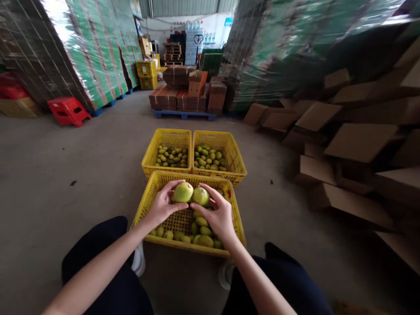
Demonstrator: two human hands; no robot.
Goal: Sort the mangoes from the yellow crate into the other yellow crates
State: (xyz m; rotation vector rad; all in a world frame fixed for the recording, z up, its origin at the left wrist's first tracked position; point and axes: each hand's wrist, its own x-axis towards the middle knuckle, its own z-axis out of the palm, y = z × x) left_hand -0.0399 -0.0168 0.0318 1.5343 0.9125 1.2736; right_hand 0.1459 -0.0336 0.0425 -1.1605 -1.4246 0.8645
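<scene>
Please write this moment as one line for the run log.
left hand: holds green fruit; right hand: holds second green fruit; below: front yellow crate

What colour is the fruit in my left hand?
The fruit in your left hand is yellowish green, seen best in the head view.

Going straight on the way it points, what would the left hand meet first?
Most likely the right fruit, held in the right hand, beside the left fruit in the left hand; whether the fruits touch is unclear.
</scene>
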